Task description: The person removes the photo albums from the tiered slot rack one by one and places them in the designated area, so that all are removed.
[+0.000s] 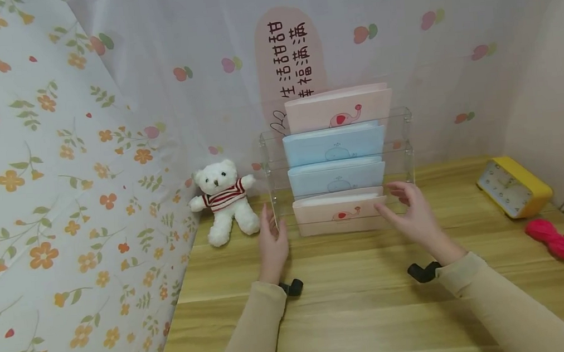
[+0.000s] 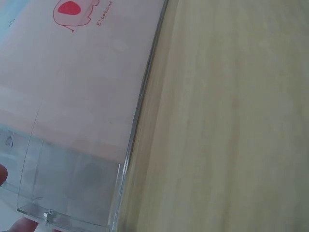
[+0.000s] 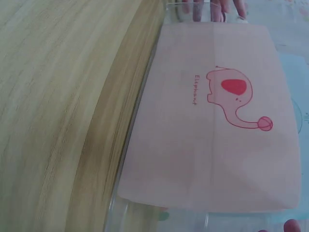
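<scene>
A clear acrylic file rack (image 1: 398, 132) stands on the table against the wall and holds several folders in tiers. The lowest is a pink folder (image 1: 316, 218) with a red elephant; above it are two blue folders (image 1: 313, 181) with whale drawings, and another pink folder (image 1: 307, 115) is at the top. My left hand (image 1: 272, 249) holds the rack's left side edge, thumb and fingers on either side of the panel. My right hand (image 1: 414, 217), thumb and fingers spread apart, is at the right end of the lowest folder; whether it touches is unclear.
A white teddy bear (image 1: 232, 211) in a striped sweater sits left of the rack. On the right are a yellow clock (image 1: 527, 185) and a pink yarn skein (image 1: 556, 240). Floral cloth (image 1: 66, 245) walls the left side. The wooden table (image 1: 354, 315) extends in front.
</scene>
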Demonstrator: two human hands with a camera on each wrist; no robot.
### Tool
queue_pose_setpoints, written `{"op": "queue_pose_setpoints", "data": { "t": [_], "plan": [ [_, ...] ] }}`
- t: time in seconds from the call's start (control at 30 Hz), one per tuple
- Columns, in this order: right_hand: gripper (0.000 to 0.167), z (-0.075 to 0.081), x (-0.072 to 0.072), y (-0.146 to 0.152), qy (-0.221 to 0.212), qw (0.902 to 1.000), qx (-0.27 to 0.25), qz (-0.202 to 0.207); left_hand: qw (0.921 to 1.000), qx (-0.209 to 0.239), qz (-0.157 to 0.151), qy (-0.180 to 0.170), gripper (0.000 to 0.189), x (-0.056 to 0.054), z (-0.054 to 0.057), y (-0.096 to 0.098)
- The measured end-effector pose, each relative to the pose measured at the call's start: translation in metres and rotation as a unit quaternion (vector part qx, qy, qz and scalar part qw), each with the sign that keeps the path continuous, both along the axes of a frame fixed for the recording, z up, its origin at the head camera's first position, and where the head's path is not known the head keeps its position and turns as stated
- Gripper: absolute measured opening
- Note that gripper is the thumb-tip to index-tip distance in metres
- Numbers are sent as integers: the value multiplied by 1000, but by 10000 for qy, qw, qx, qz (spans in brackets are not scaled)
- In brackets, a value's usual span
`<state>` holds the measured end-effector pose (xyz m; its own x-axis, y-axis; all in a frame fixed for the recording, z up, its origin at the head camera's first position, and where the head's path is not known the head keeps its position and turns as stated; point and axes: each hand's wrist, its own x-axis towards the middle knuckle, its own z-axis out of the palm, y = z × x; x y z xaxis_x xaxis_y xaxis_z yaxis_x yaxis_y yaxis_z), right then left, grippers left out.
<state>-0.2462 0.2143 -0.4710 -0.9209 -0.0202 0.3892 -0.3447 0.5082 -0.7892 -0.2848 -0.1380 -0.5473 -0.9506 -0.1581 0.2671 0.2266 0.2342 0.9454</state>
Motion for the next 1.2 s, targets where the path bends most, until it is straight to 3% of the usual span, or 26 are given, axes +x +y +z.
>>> {"op": "queue_pose_setpoints", "data": {
  "t": [0.3, 0.57, 0.83, 1.2],
  "plan": [
    [69, -5, -7, -6, -214, 9997, 25, -89, 9996, -16, 118, 245, 60, -5, -8, 3],
    [66, -8, -11, -15, -77, 9994, -85, -319, 9990, -149, 236, 361, 54, -4, -9, 3],
    [55, -10, -12, -19, 136, 9989, -92, -450, 9994, 319, -8, 107, 53, -4, -9, 4],
    [49, -17, -25, -19, -195, 9998, 58, -57, 9999, 111, 53, -73, 53, -4, -14, 1]
  ]
}}
